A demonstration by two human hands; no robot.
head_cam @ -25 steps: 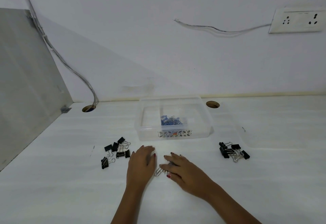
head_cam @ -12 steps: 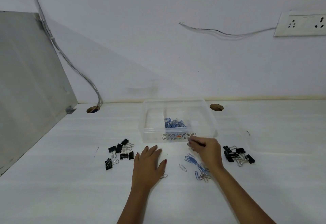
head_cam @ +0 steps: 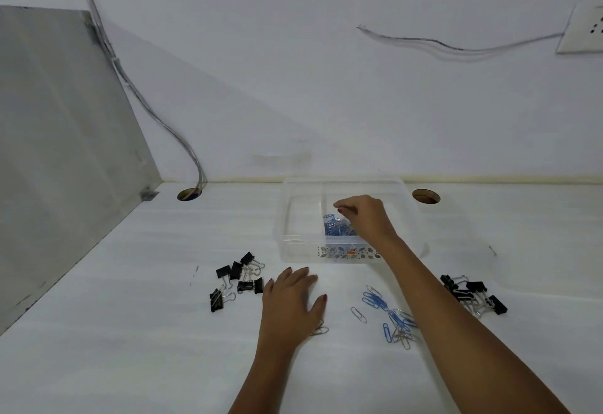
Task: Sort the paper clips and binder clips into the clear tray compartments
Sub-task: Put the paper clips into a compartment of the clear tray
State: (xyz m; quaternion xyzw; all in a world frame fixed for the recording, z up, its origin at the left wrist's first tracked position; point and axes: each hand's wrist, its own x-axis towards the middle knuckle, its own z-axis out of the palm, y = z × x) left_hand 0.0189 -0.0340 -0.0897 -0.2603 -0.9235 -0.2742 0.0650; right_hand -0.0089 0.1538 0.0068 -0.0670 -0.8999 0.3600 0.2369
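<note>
A clear two-compartment tray (head_cam: 287, 248) stands at the back middle of the white desk. Its right compartment holds a pile of blue paper clips (head_cam: 336, 230); the left compartment looks bare. My right hand (head_cam: 365, 217) hovers over that pile, fingertips pinched together and pointing down at the clips. Loose blue and silver paper clips (head_cam: 391, 319) lie on the desk in front of the tray. My left hand (head_cam: 290, 302) lies flat on the desk, with a silver clip (head_cam: 321, 329) at its thumb side. Black binder clips sit in a left group (head_cam: 238, 279) and a right group (head_cam: 473, 296).
A clear lid (head_cam: 538, 270) lies on the desk to the right of the tray. Two cable holes (head_cam: 189, 194) (head_cam: 425, 196) open near the wall. A grey side panel (head_cam: 65, 152) bounds the desk on the left, with cables running down beside it.
My right hand left the loose clips beside my left hand, rose past the tray's front wall and now sits over the right compartment. The left hand stayed flat on the desk.
</note>
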